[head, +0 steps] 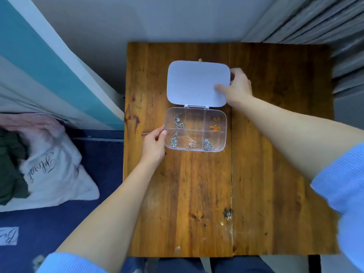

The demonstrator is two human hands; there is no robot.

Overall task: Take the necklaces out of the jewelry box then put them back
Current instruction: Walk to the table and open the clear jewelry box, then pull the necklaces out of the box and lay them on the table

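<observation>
Box: we take the clear six-cell box as our landmark. It lies flat on the desk, well in from every edge.
Lid: the white lid is swung open on the far hinge and lies beyond the box, so every cell can be reached from above.
Left grip: our left grip pinches the box's left wall, with the thumb on the rim and the other fingers curled outside it. We judge it steadies the light base so it does not slide while the lid is handled.
Right grip: our right grip grasps the lid's right edge, thumb on the inner face and fingers behind. This hold governs the lid's swing.
Necklaces: all are inside the box, one to a cell.
Far row: the far-left chain is silver, the middle cell holds nothing, and the red-pendant chain is at the right.
Near row: the near-left chain is silver, the rose chain is in the middle, and the near-right chain is silver.
Sorting: we judge the single cells are there to stop the fine links tangling.
Beyond the lid: a gold-toned speck sits at the lid's far edge, too small to name.
Stage: with the chains in and the lid open, we cannot tell whether emptying is about to start or closing is next.
Left of the box: off the desk, a white pillow lies on a blue bed.
</observation>
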